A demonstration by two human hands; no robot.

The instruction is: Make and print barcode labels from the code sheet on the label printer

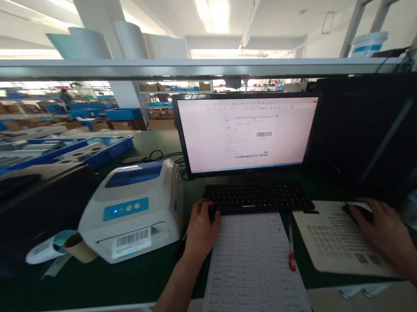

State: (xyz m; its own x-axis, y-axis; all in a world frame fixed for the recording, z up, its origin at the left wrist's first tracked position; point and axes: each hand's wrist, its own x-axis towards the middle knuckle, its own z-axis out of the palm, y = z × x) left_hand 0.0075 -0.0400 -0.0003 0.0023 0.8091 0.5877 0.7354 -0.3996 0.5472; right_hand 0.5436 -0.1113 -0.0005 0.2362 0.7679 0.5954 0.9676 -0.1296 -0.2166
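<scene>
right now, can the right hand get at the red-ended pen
Probably yes: the pen lies uncovered along the printed sheet's right edge, with only flat mat and tabletop between. The right hand is on the mouse, though, so it would have to leave that first.

white ceiling (169, 2) | bright light (212, 12) | pale pillar (96, 7) | long shelf (200, 68) | green tabletop (95, 288)

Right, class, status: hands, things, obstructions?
Left hand on keyboard, left end. Right hand on mouse. Pen at right edge of printed sheet, probably not obstructing.
</scene>
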